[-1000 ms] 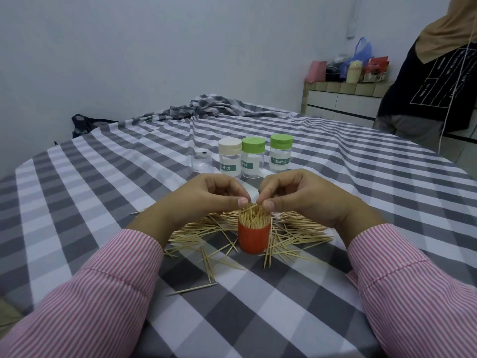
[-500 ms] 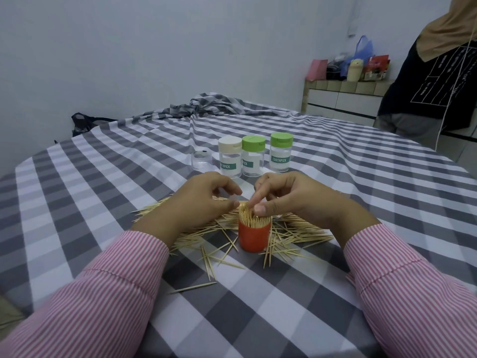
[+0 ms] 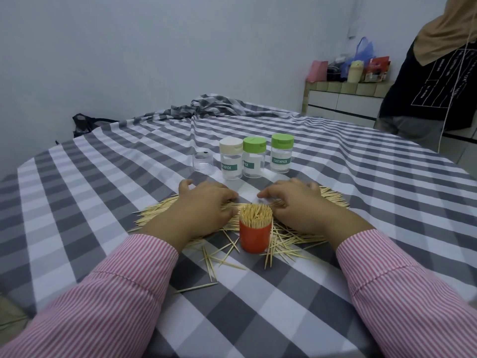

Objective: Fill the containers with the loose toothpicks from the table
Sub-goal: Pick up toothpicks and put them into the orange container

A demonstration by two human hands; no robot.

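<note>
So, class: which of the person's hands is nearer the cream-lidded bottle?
The left hand; it lies just in front of the cream-lidded bottle, slightly left. The right hand sits further right.

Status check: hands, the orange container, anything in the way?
Left hand and right hand open, resting on loose toothpicks. Orange container upright, packed full. Nothing in the way.

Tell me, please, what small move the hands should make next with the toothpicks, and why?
Probably gather a small bunch from the loose toothpicks and set it aside for another container. The orange container already looks packed full, and both the left hand and the right hand rest spread on the pile, gripping nothing. The three lidded jars behind would need opening first.
</note>
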